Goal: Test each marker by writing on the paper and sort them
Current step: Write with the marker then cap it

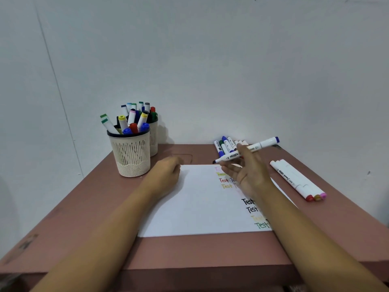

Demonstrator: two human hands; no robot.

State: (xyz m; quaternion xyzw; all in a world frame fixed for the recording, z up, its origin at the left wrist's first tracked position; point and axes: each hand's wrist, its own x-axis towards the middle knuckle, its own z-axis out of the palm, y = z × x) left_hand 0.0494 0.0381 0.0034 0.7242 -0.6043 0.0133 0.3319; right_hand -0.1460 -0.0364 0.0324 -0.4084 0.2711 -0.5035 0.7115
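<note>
One blue-capped marker [246, 150] is held over the far right corner of the paper [200, 207].
The right hand [250, 173] pinches its barrel mid-length between thumb and fingertips, the other fingers spread; the left hand [166, 173] rests loosely curled on the sheet's far left corner. It looks light, stiff and smooth, so a hold nearer the dark tip would likely suit writing. "Test" repeats in red, yellow, black and green; the barrel print is too small to read.
</note>
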